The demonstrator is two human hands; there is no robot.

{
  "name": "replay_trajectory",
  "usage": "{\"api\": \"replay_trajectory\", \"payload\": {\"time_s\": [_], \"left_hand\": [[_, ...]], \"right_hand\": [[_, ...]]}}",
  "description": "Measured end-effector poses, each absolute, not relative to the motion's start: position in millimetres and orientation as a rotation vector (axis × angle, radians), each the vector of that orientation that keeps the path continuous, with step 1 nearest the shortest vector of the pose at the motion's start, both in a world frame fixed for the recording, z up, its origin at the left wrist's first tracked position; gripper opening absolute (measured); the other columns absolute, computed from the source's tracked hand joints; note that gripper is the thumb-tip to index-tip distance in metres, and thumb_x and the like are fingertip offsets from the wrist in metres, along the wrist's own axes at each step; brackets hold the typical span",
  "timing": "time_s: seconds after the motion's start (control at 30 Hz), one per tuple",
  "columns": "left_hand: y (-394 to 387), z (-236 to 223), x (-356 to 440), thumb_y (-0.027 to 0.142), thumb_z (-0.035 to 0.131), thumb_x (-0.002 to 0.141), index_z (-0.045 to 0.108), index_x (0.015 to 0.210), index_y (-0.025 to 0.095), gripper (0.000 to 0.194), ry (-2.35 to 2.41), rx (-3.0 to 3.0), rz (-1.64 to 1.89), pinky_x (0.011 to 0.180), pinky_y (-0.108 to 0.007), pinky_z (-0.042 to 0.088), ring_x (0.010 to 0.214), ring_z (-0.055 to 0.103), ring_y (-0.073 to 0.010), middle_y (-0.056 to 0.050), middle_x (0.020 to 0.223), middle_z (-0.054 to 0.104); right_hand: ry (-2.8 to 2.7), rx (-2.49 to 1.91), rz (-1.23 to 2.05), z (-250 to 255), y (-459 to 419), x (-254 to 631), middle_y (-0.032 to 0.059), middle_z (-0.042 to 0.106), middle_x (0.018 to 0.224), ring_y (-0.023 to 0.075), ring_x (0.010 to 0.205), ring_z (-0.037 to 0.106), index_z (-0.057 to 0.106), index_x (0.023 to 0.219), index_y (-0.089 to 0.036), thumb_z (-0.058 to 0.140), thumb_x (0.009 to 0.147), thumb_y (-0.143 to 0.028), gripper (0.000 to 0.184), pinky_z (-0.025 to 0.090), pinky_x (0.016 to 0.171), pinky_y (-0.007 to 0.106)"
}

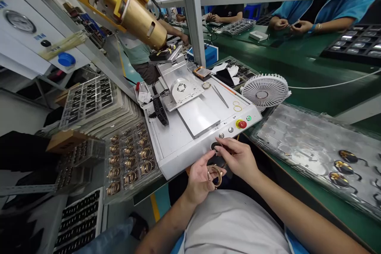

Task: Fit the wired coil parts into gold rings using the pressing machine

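Note:
My left hand [197, 180] is closed around a gold watch case ring [209, 174], which it holds low in front of my body. In the fingers of my right hand [243, 159] is a small dark round disc [214, 146], pinched just above and beyond the ring. The left index fingertip comes close to the disc; whether it touches cannot be made out. Both hands are at the front edge of a white bench machine [175, 156], which carries a metal fixture plate [182, 88].
Left stands a clear tray of gold rings [130, 162]. A gold press head [143, 20] hangs over the machine. Tweezers [220, 96], a red stop button [242, 124] and a white fan [263, 90] lie rightward. A tray [297, 143] holds round displays. Co-workers' hands [300, 26] are opposite.

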State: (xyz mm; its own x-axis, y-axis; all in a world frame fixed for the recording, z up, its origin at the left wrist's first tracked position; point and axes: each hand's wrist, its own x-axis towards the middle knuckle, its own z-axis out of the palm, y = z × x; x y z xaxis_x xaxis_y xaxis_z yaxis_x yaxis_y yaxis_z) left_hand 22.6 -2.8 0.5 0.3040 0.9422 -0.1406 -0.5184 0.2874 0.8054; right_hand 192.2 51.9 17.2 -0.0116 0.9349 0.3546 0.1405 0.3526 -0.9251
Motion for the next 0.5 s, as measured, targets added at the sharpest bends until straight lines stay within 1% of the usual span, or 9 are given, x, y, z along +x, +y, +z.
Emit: {"api": "replay_trajectory", "payload": {"time_s": [0.07, 0.1, 0.17, 0.23, 0.3, 0.4, 0.43, 0.47, 0.5], "left_hand": [[-3, 0, 24, 0.054, 0.101, 0.048, 0.063, 0.139, 0.023, 0.104, 0.698, 0.728, 1.108, 0.085, -0.035, 0.057, 0.094, 0.075, -0.0250, -0.018, 0.140, 0.063], [-3, 0, 23, 0.053, 0.101, 0.048, 0.063, 0.139, 0.025, 0.103, 0.693, 0.728, 1.115, 0.085, -0.035, 0.057, 0.092, 0.075, -0.0239, -0.017, 0.147, 0.058], [1, 0, 21, 0.053, 0.101, 0.048, 0.063, 0.138, 0.029, 0.101, 0.682, 0.733, 1.114, 0.086, -0.035, 0.058, 0.090, 0.075, -0.0215, -0.015, 0.152, 0.054], [5, -1, 16, 0.053, 0.101, 0.049, 0.066, 0.135, 0.028, 0.096, 0.669, 0.736, 1.082, 0.085, -0.035, 0.057, 0.087, 0.074, -0.0200, -0.014, 0.144, 0.059], [9, -3, 13, 0.052, 0.101, 0.049, 0.069, 0.131, 0.023, 0.093, 0.662, 0.739, 1.032, 0.085, -0.035, 0.057, 0.086, 0.075, -0.0212, -0.013, 0.133, 0.066], [13, -5, 9, 0.051, 0.101, 0.051, 0.068, 0.132, 0.018, 0.094, 0.682, 0.727, 1.024, 0.086, -0.038, 0.056, 0.088, 0.075, -0.0253, -0.014, 0.116, 0.074], [14, -6, 8, 0.050, 0.100, 0.053, 0.067, 0.134, 0.016, 0.095, 0.693, 0.715, 1.039, 0.088, -0.038, 0.056, 0.090, 0.076, -0.0265, -0.014, 0.110, 0.076], [15, -6, 8, 0.050, 0.100, 0.054, 0.065, 0.136, 0.015, 0.096, 0.702, 0.704, 1.058, 0.089, -0.039, 0.056, 0.091, 0.076, -0.0274, -0.013, 0.105, 0.078], [16, -5, 9, 0.050, 0.100, 0.055, 0.064, 0.137, 0.015, 0.097, 0.708, 0.696, 1.074, 0.090, -0.039, 0.056, 0.093, 0.076, -0.0280, -0.013, 0.101, 0.079]], "right_hand": [[-1.508, -1.014, 0.719, 16, 53, 191, 0.0087, 0.079, 0.096, 0.0250, 0.085, 0.076, 0.081, 0.101, -0.023, 0.067, 0.097, -0.031, 0.017, 0.066, 0.079, 0.038], [-1.543, -0.997, 0.689, 15, 54, 193, 0.0086, 0.079, 0.097, 0.0254, 0.087, 0.077, 0.081, 0.097, -0.024, 0.066, 0.098, -0.030, 0.017, 0.066, 0.081, 0.039], [-1.637, -0.952, 0.673, 14, 55, 199, 0.0084, 0.079, 0.096, 0.0250, 0.087, 0.077, 0.081, 0.093, -0.025, 0.065, 0.098, -0.030, 0.018, 0.066, 0.079, 0.038], [-1.765, -0.877, 0.663, 14, 56, 207, 0.0086, 0.079, 0.095, 0.0235, 0.084, 0.077, 0.079, 0.092, -0.025, 0.062, 0.100, -0.028, 0.019, 0.065, 0.074, 0.035], [-1.915, -0.790, 0.672, 17, 57, 214, 0.0096, 0.077, 0.098, 0.0222, 0.085, 0.075, 0.076, 0.094, -0.024, 0.056, 0.102, -0.025, 0.021, 0.063, 0.072, 0.033], [-2.058, -0.781, 0.724, 27, 65, 219, 0.0135, 0.071, 0.114, 0.0243, 0.096, 0.072, 0.069, 0.091, -0.023, 0.053, 0.104, -0.028, 0.020, 0.060, 0.078, 0.036], [-2.052, -0.834, 0.746, 31, 71, 219, 0.0141, 0.070, 0.115, 0.0254, 0.098, 0.071, 0.066, 0.090, -0.023, 0.054, 0.103, -0.031, 0.020, 0.059, 0.080, 0.037], [-2.007, -0.910, 0.779, 34, 78, 218, 0.0136, 0.071, 0.110, 0.0256, 0.095, 0.071, 0.063, 0.088, -0.023, 0.056, 0.102, -0.034, 0.020, 0.058, 0.079, 0.037], [-1.928, -1.001, 0.833, 37, 88, 217, 0.0116, 0.072, 0.101, 0.0247, 0.087, 0.071, 0.060, 0.087, -0.023, 0.057, 0.101, -0.037, 0.020, 0.058, 0.075, 0.036]]}}
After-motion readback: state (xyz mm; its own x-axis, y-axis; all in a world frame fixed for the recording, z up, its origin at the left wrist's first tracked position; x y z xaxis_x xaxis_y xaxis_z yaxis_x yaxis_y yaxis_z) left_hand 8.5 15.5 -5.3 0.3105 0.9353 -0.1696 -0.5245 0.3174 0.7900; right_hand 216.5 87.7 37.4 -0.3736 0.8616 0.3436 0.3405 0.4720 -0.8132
